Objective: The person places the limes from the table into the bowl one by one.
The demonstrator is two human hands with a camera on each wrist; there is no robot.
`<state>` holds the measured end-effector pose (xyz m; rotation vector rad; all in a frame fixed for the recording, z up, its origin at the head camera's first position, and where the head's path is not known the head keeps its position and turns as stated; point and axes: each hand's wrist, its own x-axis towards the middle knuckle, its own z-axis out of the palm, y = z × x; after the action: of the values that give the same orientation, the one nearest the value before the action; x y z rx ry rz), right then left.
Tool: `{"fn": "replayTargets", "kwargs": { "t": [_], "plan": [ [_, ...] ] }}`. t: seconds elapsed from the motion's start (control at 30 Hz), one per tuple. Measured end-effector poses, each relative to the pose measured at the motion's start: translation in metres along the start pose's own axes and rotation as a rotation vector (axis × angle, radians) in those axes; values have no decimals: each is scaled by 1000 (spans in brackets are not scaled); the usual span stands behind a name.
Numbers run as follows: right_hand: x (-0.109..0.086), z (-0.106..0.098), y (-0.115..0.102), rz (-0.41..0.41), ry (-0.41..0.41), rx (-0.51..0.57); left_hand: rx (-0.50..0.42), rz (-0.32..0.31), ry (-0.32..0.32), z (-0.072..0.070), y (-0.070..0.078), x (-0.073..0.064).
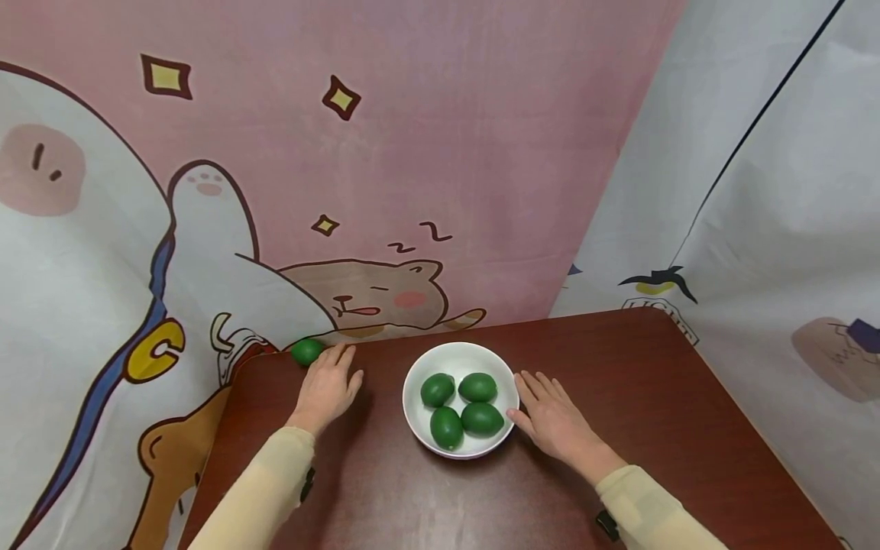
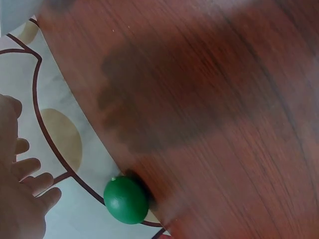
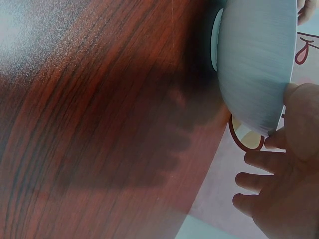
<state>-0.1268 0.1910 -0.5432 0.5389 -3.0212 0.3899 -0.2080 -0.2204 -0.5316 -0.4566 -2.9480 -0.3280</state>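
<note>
A white bowl point(image 1: 459, 452) stands on the table with several green limes point(image 1: 447, 428) inside. My right hand point(image 1: 553, 420) is at its right side, fingers extended. In the right wrist view the thumb point(image 3: 294, 94) meets the rim of the bowl point(image 3: 256, 64), and the other fingers spread out beyond it. Another lime point(image 1: 307, 351) lies at the table's far left edge. My left hand point(image 1: 326, 389) hovers just right of it, fingers loosely stretched, holding nothing. In the left wrist view that lime point(image 2: 126, 200) sits apart from the fingers point(image 2: 37, 184).
The dark red-brown wooden table point(image 1: 598, 367) meets a printed cloth backdrop point(image 1: 481, 168) along its far edge. Cartoon animals cover the cloth at the left, and a paler cloth point(image 1: 777, 229) hangs at the right.
</note>
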Motion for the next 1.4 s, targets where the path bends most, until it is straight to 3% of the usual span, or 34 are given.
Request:
{"fn": "replayTargets", "kwargs": {
  "t": [0.6, 1.13, 1.4],
  "plan": [
    [-1, -3, -3, -5, 22, 10, 11, -114, -69, 3, -28, 4],
    [0, -1, -1, -4, 16, 4, 5, -218, -118, -9, -45, 8],
    [-1, -1, -1, 2, -2, 4, -4, -243, -129, -7, -54, 9]
  ]
}}
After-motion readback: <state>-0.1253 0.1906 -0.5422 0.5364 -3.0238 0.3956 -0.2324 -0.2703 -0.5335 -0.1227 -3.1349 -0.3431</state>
